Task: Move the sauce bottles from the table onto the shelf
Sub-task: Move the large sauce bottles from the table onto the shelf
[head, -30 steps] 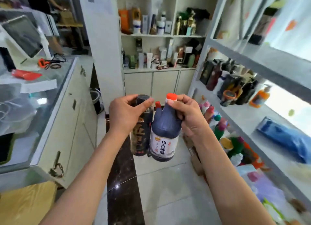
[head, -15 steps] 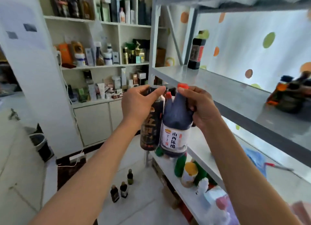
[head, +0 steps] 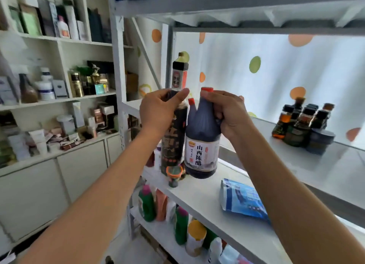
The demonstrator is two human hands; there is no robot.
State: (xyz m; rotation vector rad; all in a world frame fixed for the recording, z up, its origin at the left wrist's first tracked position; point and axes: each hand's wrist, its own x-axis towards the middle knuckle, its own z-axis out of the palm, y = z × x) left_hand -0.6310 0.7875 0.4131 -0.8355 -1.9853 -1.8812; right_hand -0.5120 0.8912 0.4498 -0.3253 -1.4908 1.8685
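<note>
My left hand grips the neck of a tall dark sauce bottle with gold lettering. My right hand grips the handle of a dark vinegar bottle with a red cap and white label. A second red cap shows between the two bottles. Both bottles hang upright, side by side, in front of the grey metal shelf at the level of its upper board. One dark bottle stands at that board's far end, and a cluster of small sauce bottles stands to the right.
A blue pouch lies on the lower white board, beside a small orange-rimmed jar. Cleaning bottles fill the board below. White cabinets and shelves crowded with boxes and bottles line the left wall.
The view has swung from the aisle and counter toward the metal shelf. Both hands have carried the bottles upward and closer to the upper board, keeping the same hold.
</note>
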